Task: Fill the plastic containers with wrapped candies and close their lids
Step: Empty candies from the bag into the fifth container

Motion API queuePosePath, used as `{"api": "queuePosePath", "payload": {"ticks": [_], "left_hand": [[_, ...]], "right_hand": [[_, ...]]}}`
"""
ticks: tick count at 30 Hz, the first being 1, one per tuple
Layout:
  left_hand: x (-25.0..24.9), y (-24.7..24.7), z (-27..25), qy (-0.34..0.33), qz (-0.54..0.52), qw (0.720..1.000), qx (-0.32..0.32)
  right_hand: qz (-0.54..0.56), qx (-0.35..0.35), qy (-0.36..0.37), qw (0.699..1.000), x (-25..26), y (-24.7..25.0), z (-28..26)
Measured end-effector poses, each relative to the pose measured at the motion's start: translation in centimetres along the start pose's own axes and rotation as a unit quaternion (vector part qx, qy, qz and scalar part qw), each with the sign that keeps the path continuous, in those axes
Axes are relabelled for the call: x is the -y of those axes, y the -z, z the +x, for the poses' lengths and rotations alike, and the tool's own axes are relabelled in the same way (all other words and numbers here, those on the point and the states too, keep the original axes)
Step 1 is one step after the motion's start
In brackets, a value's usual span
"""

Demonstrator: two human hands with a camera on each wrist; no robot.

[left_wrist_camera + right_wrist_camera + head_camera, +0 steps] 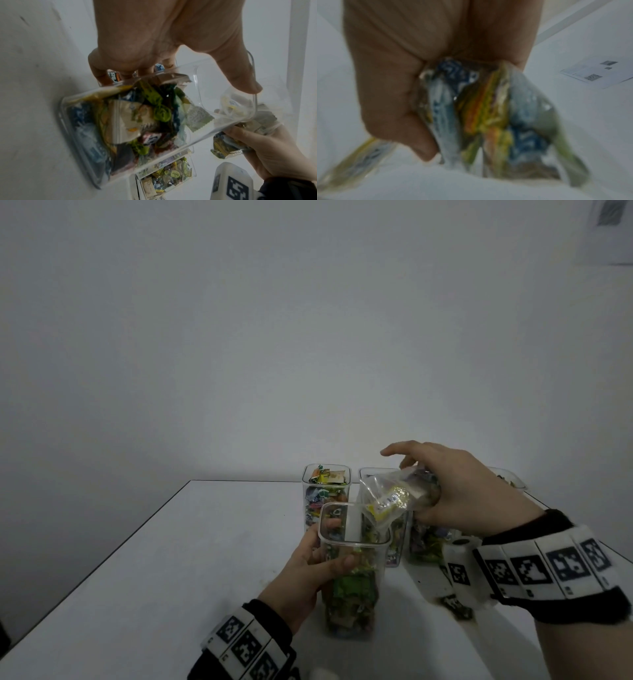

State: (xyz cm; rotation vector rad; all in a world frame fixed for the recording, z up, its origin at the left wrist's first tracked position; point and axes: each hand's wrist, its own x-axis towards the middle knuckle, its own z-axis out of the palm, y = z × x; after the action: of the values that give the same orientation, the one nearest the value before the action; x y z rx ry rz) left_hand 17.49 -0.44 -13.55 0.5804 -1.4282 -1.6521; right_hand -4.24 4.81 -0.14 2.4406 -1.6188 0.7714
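Four clear tubs with sweets inside show on the white table (212, 559). One tub (352, 583) is the nearest, and its top has no lid. It is tall, with square sides and round corners. It is about half full of wrapped sweets (137, 121) in green, blue, white and gold. The left hand (308, 570) grips this tub, with the thumb on the near side and the fingers curled round the far side.

A second tub (327, 491) stands just behind the near tub and is full to the top. A third tub (394, 546) stands behind the near tub on its right. A fourth tub (510, 477) peeks out past the right hand.

The right hand (462, 494) is closed round one clear bag (394, 494) of sweets. The first finger sticks out straight. The bag's open end hangs just over the near tub's top right corner. Sweets in the bag look blue, yellow and orange, but the close view is blurred.
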Motion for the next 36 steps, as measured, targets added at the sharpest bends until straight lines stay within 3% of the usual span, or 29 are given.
{"api": "queuePosePath", "payload": {"ticks": [8, 16, 30, 36], "left_hand": [[0.0, -0.1, 0.1, -0.004, 0.002, 1.0, 0.003], [-0.1, -0.1, 0.0, 0.0, -0.003, 1.0, 0.004], [0.2, 0.0, 0.0, 0.003, 0.002, 1.0, -0.001], [0.2, 0.1, 0.0, 0.004, 0.006, 1.0, -0.002]], "right_hand": [[-0.001, 0.002, -0.065, 0.998, 0.6, -0.2, 0.2], [-0.045, 0.008, 0.002, 0.999, 0.5, -0.5, 0.1], [-0.038, 0.035, -0.026, 0.998, 1.3, -1.0, 0.3], [-0.075, -0.002, -0.015, 0.997, 1.2, -1.2, 0.5]]}}
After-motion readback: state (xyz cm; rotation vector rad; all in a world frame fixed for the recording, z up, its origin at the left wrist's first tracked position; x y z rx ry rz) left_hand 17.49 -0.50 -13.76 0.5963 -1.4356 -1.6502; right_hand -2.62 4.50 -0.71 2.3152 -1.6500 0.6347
